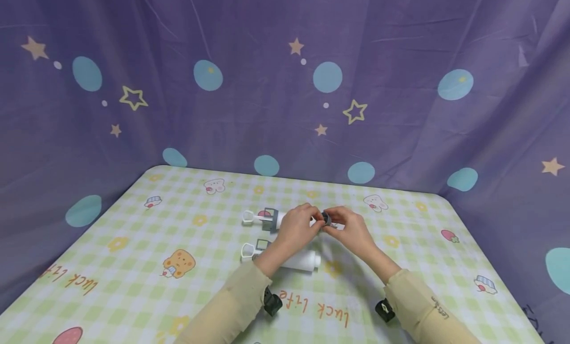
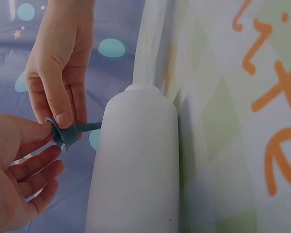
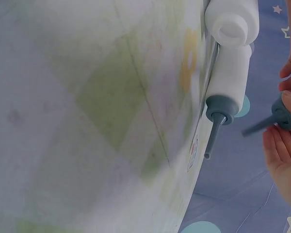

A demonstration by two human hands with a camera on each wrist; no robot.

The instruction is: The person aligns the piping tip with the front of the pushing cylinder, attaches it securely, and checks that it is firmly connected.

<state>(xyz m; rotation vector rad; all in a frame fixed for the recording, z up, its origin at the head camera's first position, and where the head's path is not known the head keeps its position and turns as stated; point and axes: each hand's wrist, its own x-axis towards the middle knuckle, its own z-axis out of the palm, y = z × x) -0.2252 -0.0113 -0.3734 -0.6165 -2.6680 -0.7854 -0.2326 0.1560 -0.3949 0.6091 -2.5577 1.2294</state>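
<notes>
My left hand (image 1: 296, 224) and right hand (image 1: 354, 231) meet above the table's middle. Between them, both sets of fingertips pinch a blue-grey nozzle cap (image 2: 64, 135) with a thin spout. Beneath my left forearm lies a white dispenser tube (image 1: 301, 260) with a bare neck at its right end, a grey handle frame and a white looped plunger. Behind it a second dispenser tube (image 3: 230, 73) wears a similar nozzle cap (image 3: 221, 109); in the head view my left hand covers much of its barrel. A right-wrist view of the held cap (image 3: 282, 115) shows its spout pointing away from the fingers.
A green-and-white checked cloth (image 1: 213, 294) with printed cartoons covers the table. Behind the far table edge hangs a purple curtain (image 1: 267, 111) with stars and blue ovals. Each sleeve end carries a black wrist camera (image 1: 272, 302).
</notes>
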